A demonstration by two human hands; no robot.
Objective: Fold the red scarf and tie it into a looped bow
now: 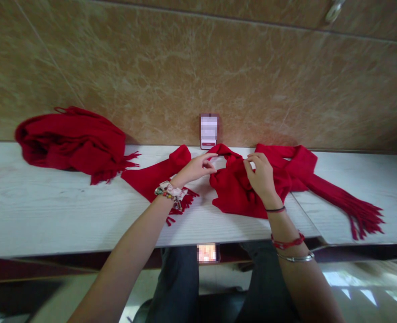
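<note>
A long red fringed scarf [239,193] lies across the white table [50,211] in front of me, bunched in the middle. My left hand [196,168] pinches the scarf's upper edge near the centre. My right hand [262,177] pinches the same edge a little to the right. One fringed end [363,215] trails off to the right, and the other end [158,179] lies folded to the left, under my left wrist.
A second red scarf [72,141] sits heaped at the back left of the table. A phone [209,131] stands against the brown marble wall [198,67] behind the scarf. Another phone [208,252] rests on my lap below the table edge.
</note>
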